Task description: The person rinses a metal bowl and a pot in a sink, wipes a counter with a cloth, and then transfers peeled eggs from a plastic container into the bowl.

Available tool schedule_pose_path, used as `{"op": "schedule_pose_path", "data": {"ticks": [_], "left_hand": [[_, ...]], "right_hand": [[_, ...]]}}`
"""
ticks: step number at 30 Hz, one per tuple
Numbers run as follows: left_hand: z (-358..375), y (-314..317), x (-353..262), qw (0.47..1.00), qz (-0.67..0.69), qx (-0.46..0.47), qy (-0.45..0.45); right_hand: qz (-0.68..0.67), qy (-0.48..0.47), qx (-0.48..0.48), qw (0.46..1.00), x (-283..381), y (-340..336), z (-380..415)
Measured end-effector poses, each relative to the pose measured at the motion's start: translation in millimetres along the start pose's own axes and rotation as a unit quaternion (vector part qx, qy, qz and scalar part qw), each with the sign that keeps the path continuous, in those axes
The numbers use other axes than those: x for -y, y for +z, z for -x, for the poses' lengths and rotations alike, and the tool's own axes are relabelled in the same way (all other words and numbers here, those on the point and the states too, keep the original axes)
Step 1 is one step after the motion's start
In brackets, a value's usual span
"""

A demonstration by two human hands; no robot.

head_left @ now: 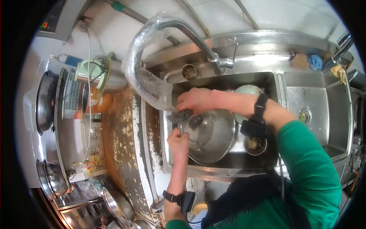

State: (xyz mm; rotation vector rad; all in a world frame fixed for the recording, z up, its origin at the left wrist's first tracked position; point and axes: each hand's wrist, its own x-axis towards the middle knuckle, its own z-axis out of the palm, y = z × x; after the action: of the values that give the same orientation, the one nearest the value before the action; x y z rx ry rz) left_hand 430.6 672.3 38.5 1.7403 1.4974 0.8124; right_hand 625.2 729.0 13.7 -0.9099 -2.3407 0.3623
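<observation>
Under the plastic-wrapped faucet (139, 63), my right hand (194, 100) is closed round a dark, wiry steel wool scrubber (183, 115). The scrubber presses on a shiny metal utensil (183, 125), and my left hand (178, 143) grips its lower end. Most of the utensil is covered by the scrubber and fingers, so its kind cannot be made out. Both hands are over the left side of the sink basin, above a large metal basin (219, 143). A dark round thing (195, 121) shows in that basin, too blurred to name.
A pale bowl (248, 90) and a small metal cup with residue (255, 145) are in the sink. Another small cup (188, 71) stands on the back ledge. A second sink basin (309, 99) lies right, below several cloths (299, 61). A worn brown board (118, 129) is left.
</observation>
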Motion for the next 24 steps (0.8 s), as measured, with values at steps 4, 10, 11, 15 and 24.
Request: {"op": "schedule_pose_path", "data": {"ticks": [4,10,11,15,24], "left_hand": [[10,-17,-11,0.988,0.120,-0.061,-0.081],[6,-18,15,0.949,0.205,-0.238,-0.036],[11,-12,30,0.943,0.178,-0.280,-0.016],[34,-10,76,0.945,0.157,-0.279,-0.061],[-21,-31,43,0.986,-0.006,-0.124,0.108]], "right_hand": [[-0.026,0.181,-0.218,0.959,-31,32,19],[-0.403,0.564,-0.503,0.516,9,183,57],[-0.405,0.592,-0.491,0.495,22,188,59],[-0.301,0.531,-0.441,0.658,8,122,63],[0.021,0.120,-0.134,0.983,-24,-12,-3]]}}
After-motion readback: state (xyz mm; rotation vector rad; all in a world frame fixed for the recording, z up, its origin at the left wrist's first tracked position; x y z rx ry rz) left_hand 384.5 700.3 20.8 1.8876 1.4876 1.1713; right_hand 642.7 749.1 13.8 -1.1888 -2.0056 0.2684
